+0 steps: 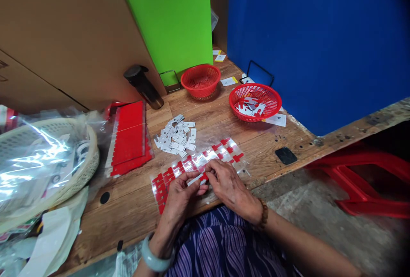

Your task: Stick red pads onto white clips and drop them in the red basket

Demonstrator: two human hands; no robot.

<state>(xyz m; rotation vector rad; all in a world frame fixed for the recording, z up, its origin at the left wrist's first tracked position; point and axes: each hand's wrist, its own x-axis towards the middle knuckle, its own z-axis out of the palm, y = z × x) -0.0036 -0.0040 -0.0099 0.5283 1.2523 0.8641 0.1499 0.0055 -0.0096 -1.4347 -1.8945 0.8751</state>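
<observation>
Wood-grain boards, scuffed and spotted near the front edge, form the table (128, 215). Behind it rise a smooth blue panel (307, 46), brown cardboard (67, 33) and a flat green panel (173, 20). At the left, glossy, crinkled plastic (35, 153) covers a round cream basket (92, 153) with a perforated wall. A red stool (361, 170) stands at the right. Flat red sheets (128, 136) lie stacked near a dark cylindrical bottle (145, 86). Two round lattice bowls stand farther back: an inner one (200, 81) and an outer one (255, 101) holding white and red pieces. Between the stack and the hands lie a loose white pile (177, 135) and a shiny clear strip (198, 161) with notched red shapes.

Above the strip's near edge, the left hand (182, 189) grasps a narrow, flat white piece (195, 180); the right hand (226, 183) pinches the small red piece (204, 177) at its end.
</observation>
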